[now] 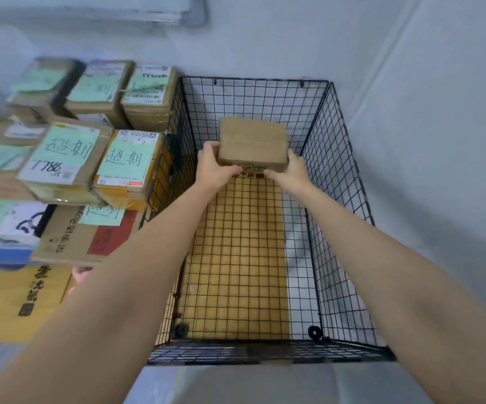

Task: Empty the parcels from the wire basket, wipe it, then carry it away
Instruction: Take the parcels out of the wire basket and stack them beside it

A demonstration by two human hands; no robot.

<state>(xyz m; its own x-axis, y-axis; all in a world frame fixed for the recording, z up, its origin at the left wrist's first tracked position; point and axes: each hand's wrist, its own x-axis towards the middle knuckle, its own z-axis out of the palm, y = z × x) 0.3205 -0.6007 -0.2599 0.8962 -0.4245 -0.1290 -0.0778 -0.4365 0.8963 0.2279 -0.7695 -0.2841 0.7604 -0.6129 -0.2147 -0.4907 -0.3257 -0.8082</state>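
left hand (215, 167) and right hand (289, 170) around one brown parcel (253, 141) in the black wire basket (337, 170)

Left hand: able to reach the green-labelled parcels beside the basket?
Likely not: left hand and right hand both grip the brown parcel; the left wall of the wire basket also stands between.

Parcels (61, 158) at left blurred, cropped by edge, fingers (230, 170) partly hidden under cardboard box (253, 144)
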